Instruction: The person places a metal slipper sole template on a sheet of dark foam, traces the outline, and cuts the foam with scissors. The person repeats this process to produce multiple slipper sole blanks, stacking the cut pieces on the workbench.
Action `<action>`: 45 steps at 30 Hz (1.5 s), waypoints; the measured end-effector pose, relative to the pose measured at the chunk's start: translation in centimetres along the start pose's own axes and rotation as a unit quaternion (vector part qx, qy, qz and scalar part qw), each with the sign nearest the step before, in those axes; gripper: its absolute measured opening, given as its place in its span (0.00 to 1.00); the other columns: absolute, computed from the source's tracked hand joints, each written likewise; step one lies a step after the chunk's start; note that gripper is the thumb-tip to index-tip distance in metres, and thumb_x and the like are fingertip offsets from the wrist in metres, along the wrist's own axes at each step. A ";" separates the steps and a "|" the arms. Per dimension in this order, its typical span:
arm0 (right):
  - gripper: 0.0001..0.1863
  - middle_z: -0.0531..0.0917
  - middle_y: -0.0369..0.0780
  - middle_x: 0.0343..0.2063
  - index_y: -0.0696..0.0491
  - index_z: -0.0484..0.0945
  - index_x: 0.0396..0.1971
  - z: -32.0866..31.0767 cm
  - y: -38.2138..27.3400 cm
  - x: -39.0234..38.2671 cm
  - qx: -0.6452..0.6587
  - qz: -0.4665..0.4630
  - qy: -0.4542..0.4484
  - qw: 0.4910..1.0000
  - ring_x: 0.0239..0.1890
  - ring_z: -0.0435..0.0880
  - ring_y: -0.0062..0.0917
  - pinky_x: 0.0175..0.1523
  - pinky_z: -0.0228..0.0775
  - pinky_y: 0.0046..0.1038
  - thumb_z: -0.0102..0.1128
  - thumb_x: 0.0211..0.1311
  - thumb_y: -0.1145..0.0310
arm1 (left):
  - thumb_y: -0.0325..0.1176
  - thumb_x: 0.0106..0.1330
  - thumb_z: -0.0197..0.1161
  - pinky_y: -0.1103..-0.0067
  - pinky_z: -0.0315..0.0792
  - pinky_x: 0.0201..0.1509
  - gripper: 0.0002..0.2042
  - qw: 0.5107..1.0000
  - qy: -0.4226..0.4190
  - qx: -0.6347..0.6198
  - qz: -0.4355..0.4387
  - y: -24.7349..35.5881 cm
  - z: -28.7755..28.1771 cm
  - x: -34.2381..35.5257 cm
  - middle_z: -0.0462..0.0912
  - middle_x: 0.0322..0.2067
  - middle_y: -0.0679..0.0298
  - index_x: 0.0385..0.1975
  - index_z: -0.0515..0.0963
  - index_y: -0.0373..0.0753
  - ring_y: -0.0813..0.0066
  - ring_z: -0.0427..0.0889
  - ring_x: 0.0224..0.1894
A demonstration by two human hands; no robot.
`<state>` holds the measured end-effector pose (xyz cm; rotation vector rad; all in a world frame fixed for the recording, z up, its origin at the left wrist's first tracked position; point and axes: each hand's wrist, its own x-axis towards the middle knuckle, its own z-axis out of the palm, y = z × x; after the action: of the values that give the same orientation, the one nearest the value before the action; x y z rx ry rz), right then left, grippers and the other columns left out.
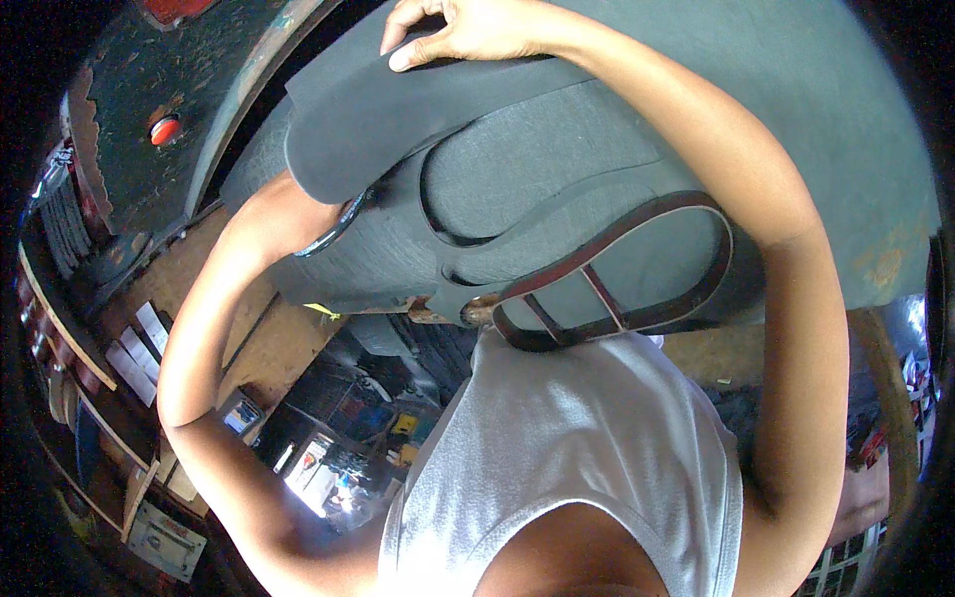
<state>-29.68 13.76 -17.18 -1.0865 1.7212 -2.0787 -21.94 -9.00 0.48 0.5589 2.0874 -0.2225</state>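
My right hand point(468, 32) is at the far side, its thumb and bent fingers closed on the edge of a smooth dark grey sheet piece point(348, 139). The piece has a rounded near end and lifts over my left hand point(298, 207). A dark band circles that wrist, and the left fingers are hidden beneath the piece. Below lies a textured grey sheet point(557, 149) with curved, sole-shaped cut-outs. A sole-shaped cutting die point(607, 289), a dark reddish-brown metal band with two crossbars, rests near my chest, touched by neither hand.
A large grey-green surface point(846, 199) spreads to the right. On the left a worn dark machine part point(149, 90) carries a red button point(165, 130). Wooden shelves point(80, 338) stand at the far left, near white strips point(139, 348). Cluttered items lie below on the floor.
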 end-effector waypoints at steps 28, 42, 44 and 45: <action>0.12 0.88 0.44 0.35 0.61 0.86 0.39 -0.2 0.4 0.1 0.018 -0.022 0.002 1.000 0.41 0.85 0.27 0.50 0.75 0.31 0.71 0.60 0.67 | 0.35 0.64 0.70 0.69 0.74 0.62 0.18 0.997 -0.065 -0.012 -0.043 -3.1 0.2 1.2 0.85 0.52 0.51 0.53 0.82 0.39 0.54 0.82 0.55; 0.11 0.87 0.43 0.33 0.59 0.86 0.36 -0.2 0.5 0.1 0.026 -0.054 0.020 0.998 0.40 0.84 0.28 0.49 0.75 0.31 0.72 0.58 0.68 | 0.37 0.59 0.74 0.68 0.77 0.55 0.17 1.000 -0.015 -0.024 0.001 -2.4 -1.5 -0.3 0.88 0.44 0.55 0.48 0.85 0.42 0.57 0.85 0.48; 0.11 0.87 0.43 0.34 0.59 0.87 0.37 -0.1 0.5 0.1 0.026 -0.057 0.022 0.998 0.40 0.84 0.28 0.49 0.75 0.30 0.72 0.58 0.68 | 0.37 0.59 0.74 0.68 0.78 0.54 0.17 1.000 -0.010 -0.023 0.002 -2.7 -1.2 -0.4 0.88 0.44 0.56 0.48 0.85 0.42 0.57 0.85 0.47; 0.11 0.87 0.43 0.34 0.59 0.87 0.37 -0.1 0.6 0.2 0.030 -0.058 0.021 0.998 0.40 0.84 0.28 0.49 0.75 0.30 0.72 0.58 0.69 | 0.37 0.60 0.73 0.68 0.78 0.54 0.17 1.000 -0.008 -0.024 0.005 -2.7 -1.0 -0.2 0.88 0.44 0.56 0.48 0.85 0.42 0.58 0.85 0.48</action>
<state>-30.03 13.59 -17.63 -1.1571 1.6399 -2.2233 -23.87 -11.10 1.02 0.5377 2.0679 -0.1700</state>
